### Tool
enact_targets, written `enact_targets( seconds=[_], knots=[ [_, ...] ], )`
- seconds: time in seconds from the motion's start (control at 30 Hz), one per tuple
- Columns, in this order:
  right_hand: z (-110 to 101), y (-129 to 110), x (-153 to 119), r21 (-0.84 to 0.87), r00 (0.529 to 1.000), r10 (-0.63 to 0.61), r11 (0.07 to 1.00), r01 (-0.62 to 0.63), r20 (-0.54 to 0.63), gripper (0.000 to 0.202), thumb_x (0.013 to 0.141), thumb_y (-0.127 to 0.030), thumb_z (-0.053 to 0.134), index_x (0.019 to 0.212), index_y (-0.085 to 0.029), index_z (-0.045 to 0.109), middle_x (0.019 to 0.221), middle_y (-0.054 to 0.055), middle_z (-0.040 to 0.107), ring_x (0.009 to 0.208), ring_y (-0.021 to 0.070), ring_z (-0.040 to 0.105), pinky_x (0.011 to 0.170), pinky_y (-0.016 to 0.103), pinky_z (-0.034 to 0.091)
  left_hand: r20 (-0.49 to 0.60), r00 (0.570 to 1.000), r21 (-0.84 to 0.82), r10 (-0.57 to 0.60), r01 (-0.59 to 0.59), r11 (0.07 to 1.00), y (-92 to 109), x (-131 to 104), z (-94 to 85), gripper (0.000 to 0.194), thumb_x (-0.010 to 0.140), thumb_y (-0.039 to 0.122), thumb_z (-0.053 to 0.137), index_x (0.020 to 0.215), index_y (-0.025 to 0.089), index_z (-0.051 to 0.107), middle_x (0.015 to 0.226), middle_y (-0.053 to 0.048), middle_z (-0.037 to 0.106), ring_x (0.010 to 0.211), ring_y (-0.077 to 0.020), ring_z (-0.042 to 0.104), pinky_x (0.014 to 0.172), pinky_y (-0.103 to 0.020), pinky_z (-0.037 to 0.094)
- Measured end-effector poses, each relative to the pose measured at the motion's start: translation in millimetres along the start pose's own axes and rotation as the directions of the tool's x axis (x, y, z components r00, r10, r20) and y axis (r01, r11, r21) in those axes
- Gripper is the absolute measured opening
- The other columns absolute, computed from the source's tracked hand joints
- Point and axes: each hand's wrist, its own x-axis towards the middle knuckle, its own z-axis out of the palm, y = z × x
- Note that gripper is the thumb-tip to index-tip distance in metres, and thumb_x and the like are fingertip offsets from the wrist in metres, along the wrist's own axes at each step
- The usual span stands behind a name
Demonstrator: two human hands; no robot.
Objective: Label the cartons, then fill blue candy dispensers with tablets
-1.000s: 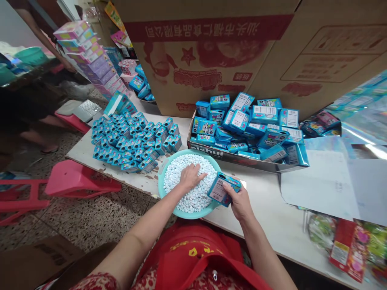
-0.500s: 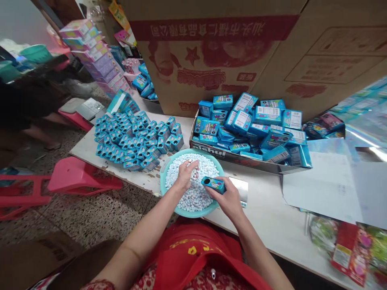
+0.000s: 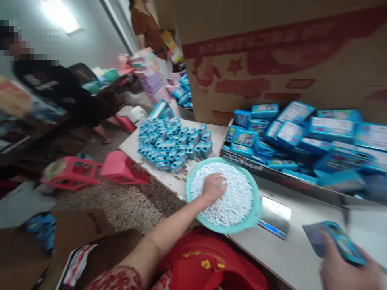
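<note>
My left hand point(image 3: 213, 187) rests palm down in a turquoise bowl point(image 3: 256, 207) heaped with small white candies point(image 3: 231, 201). Its fingers curl into the candies, and the fingertips are partly hidden. At the lower right, my right hand point(image 3: 347, 266) grips a small blue candy box point(image 3: 343, 241). The box is tilted and smeared by motion, with a grey side towards the bowl. Between the bowl and my right hand lies a flat silver scale point(image 3: 275, 214) with a lit blue strip.
Rows of small blue boxes with dark round openings point(image 3: 172, 143) stand left of the bowl. An open carton point(image 3: 263, 165) full of blue boxes lies behind it, before a tall cardboard box point(image 3: 223, 100). Pink stools point(image 3: 121, 167) and a person in black point(image 3: 57, 84) are at left.
The view has swung left. My right hand has carried the blue box away from the bowl to the right, past the scale. My left hand has turned palm down onto the candies.
</note>
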Motion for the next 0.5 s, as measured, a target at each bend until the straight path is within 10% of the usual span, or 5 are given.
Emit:
enact_targets(
  seconds=[0.1, 0.2, 0.37, 0.5],
  knots=[
    [25.0, 28.9, 1.6, 0.076, 0.995, 0.023, 0.997, -0.015, -0.099, 0.059, 0.043, -0.052, 0.071, 0.088, -0.019, 0.055, 0.102, 0.015, 0.061, 0.105, 0.0391, 0.053, 0.098, 0.056, 0.035, -0.166, 0.984, 0.003, 0.059, -0.059, 0.998, 10.2, -14.6, -25.1, 0.015, 0.076, 0.018, 0.058, 0.088, 0.021, 0.068, 0.108, -0.008, 0.064, 0.106, -0.0222, 0.056, 0.1, -0.042, 0.038],
    [41.9, 50.1, 14.1, 0.119, 0.993, 0.02, 0.993, -0.005, -0.12, 0.066, 0.047, -0.057, 0.068, 0.095, -0.014, 0.053, 0.099, 0.013, 0.059, 0.1, 0.0328, 0.055, 0.094, 0.052, 0.04, -0.018, 0.99, -0.222, 0.138, -0.138, 0.965, 39.3, -24.8, -21.1, 0.019, 0.083, 0.028, 0.053, 0.097, 0.022, 0.064, 0.107, -0.006, 0.063, 0.104, -0.0185, 0.057, 0.094, -0.036, 0.043],
    [31.2, 64.0, -0.1, 0.218, 0.969, 0.139, 0.972, -0.093, -0.203, 0.079, 0.057, -0.051, 0.07, 0.12, -0.016, 0.039, 0.138, 0.017, 0.034, 0.127, 0.0263, 0.036, 0.105, 0.043, 0.034, 0.481, 0.876, -0.432, -0.039, 0.275, 0.859, 88.9, -26.2, 47.8, 0.046, 0.085, 0.047, 0.047, 0.122, 0.02, 0.051, 0.128, -0.011, 0.055, 0.117, -0.022, 0.052, 0.092, -0.033, 0.045],
    [29.2, 63.3, -52.0, 0.435, 0.868, 0.483, 0.761, -0.48, 0.114, 0.054, 0.073, -0.052, 0.057, 0.113, -0.02, 0.042, 0.133, 0.013, 0.042, 0.122, 0.0207, 0.046, 0.099, 0.037, 0.043, 0.572, 0.799, 0.005, -0.188, 0.226, 0.974, 102.4, 21.1, 109.1, 0.058, 0.092, 0.05, 0.025, 0.139, 0.016, 0.032, 0.145, -0.014, 0.036, 0.129, -0.0222, 0.04, 0.1, -0.032, 0.037]
  ],
)
